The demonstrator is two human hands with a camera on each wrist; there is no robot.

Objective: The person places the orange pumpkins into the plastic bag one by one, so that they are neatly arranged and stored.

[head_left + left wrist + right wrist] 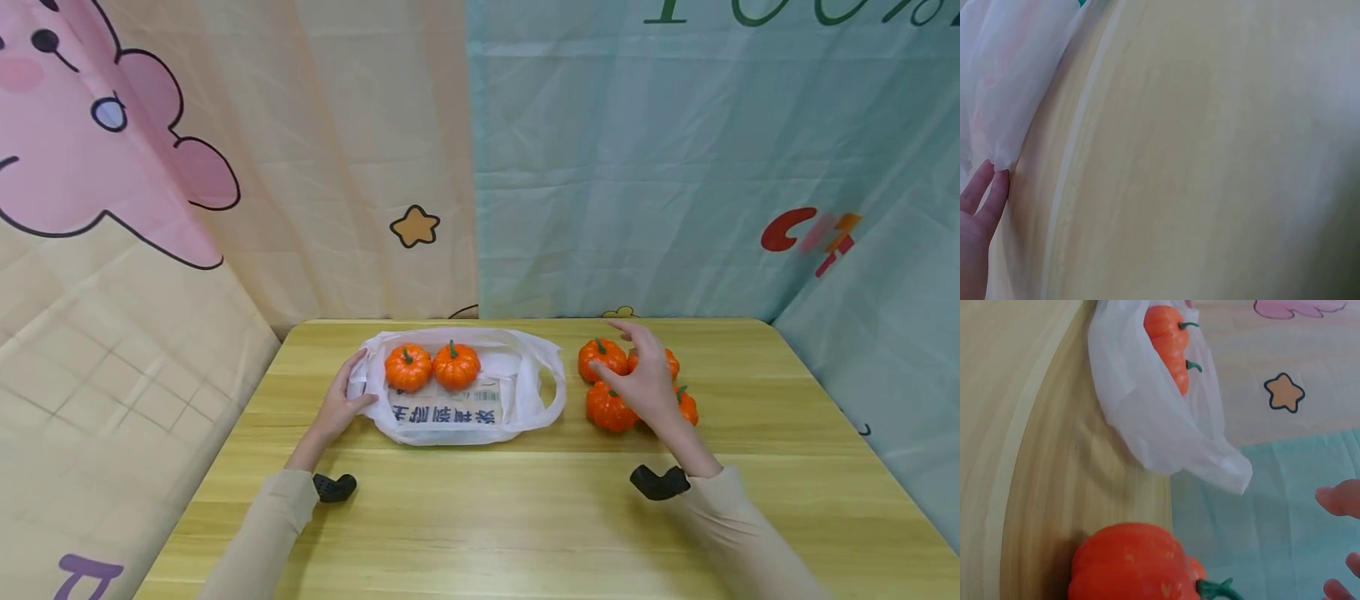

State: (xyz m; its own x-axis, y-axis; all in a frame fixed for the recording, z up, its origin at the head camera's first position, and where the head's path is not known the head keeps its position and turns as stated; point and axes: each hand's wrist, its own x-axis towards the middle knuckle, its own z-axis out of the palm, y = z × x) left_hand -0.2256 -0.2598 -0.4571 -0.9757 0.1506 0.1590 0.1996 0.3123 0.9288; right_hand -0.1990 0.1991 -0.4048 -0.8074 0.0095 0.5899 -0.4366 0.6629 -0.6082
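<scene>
Well, the person's left hand (348, 404) was pinching the left edge of a white bag (450, 435) between thumb and fingers. The bag lay on the far part of the bench (480, 508), its mouth spread wide and a looped handle (555, 387) at its right end. Two orange pumpkins (457, 367) with green stems sat side by side in it, toward the far left, and dark print (446, 414) showed on the near side of them.

To the right, just beyond the handle, four loose pumpkins (611, 407) stood bunched together. The right hand (648, 379) hung over these, thumb and fingers held well apart; I couldn't tell whether it touched any. Behind the bench hung a curtain (360, 150), cream at left and blue-green at right, with a star (415, 227) on it.
</scene>
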